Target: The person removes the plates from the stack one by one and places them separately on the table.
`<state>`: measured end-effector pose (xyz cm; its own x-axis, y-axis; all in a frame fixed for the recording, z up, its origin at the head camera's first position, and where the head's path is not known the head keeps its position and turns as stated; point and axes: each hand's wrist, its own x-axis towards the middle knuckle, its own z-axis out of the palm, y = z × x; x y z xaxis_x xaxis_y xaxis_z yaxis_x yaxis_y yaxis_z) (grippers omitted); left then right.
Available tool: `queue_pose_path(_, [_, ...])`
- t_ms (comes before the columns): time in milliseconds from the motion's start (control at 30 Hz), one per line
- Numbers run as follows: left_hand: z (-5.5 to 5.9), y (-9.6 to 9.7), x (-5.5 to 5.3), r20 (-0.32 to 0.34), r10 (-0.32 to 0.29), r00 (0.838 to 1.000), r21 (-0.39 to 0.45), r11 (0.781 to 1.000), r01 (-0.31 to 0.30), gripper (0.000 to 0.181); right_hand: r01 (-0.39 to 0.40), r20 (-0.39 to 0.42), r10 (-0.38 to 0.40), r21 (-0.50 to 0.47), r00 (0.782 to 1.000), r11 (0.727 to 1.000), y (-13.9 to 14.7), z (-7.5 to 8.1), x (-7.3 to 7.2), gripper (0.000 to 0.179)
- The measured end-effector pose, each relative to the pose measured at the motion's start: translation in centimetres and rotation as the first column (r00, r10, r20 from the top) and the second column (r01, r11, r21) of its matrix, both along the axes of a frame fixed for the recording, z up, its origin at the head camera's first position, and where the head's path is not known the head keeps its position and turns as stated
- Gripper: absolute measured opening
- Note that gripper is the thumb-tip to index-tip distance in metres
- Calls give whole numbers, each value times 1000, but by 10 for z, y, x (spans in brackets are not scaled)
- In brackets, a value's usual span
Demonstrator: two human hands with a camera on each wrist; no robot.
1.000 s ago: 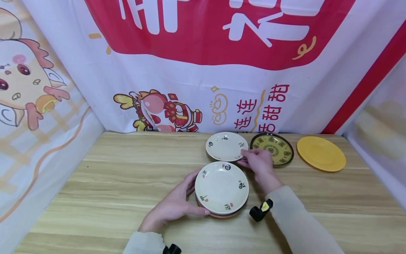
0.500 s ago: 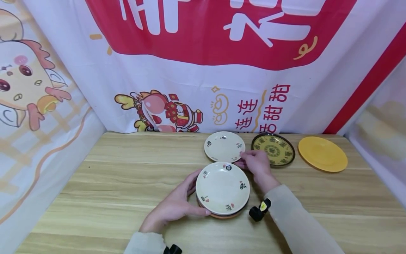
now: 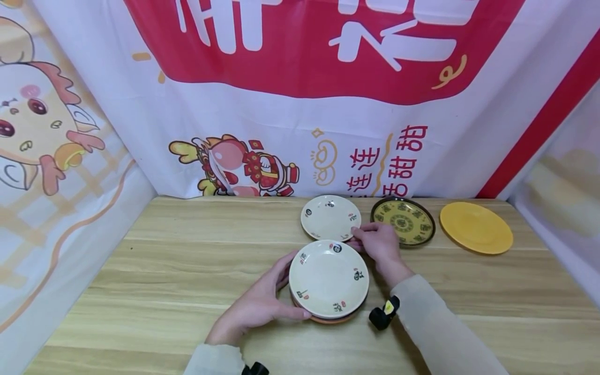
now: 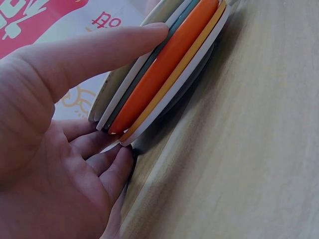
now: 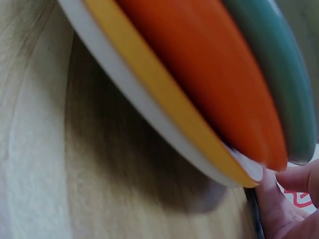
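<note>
A stack of plates (image 3: 328,278) stands near the middle of the table, topped by a white plate with small printed figures. My left hand (image 3: 262,302) grips the stack's left side, thumb and fingers against the rims. The left wrist view shows white, teal, orange (image 4: 169,64) and yellow rims in it. Just behind lies a matching white plate (image 3: 329,217), separate from the stack. At that plate's right edge, my right hand (image 3: 382,247) pinches the rim, thumb on top. In the right wrist view the stack hides most of my right hand (image 5: 294,199).
A dark-rimmed olive patterned plate (image 3: 403,221) lies just right of the separate white plate. Further right is a yellow plate (image 3: 475,227). A printed cloth (image 3: 244,104) hangs along the table's back edge. Wood table (image 3: 164,276) extends to the left.
The separate white plate has shifted slightly left with my right hand on its rim. The left hand and the stack stay where they were.
</note>
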<state>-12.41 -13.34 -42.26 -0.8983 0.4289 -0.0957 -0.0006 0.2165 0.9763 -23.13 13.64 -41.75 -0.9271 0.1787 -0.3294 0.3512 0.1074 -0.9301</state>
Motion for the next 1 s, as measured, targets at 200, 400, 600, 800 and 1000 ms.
queue_pose_path(200, [0, 1, 0, -2, 0, 1000, 3, 1000, 0, 117, 3, -14, -2, 45, 1000, 999, 6, 5, 5, 36])
queue_pose_path(400, [0, 1, 0, -1, 3, 1000, 3, 1000, -3, 118, -5, -30, 6, 31, 1000, 1000, 15, 11, 18, 40])
queue_pose_path(600, [0, 1, 0, 9, 12, 1000, -2, 1000, -12, 118, -52, -46, 54, 40, 997, 998, 21, 18, 34, 45])
queue_pose_path(800, [-1, 1, 2, 25, 17, 1000, 3, 1000, -17, 119, -102, -25, 103, 42, 994, 994, 24, 24, 53, 43])
queue_pose_path(1000, [-1, 0, 1, 23, 16, 1000, 5, 1000, -16, 121, -133, 16, 132, 64, 991, 989, 23, 21, 71, 44])
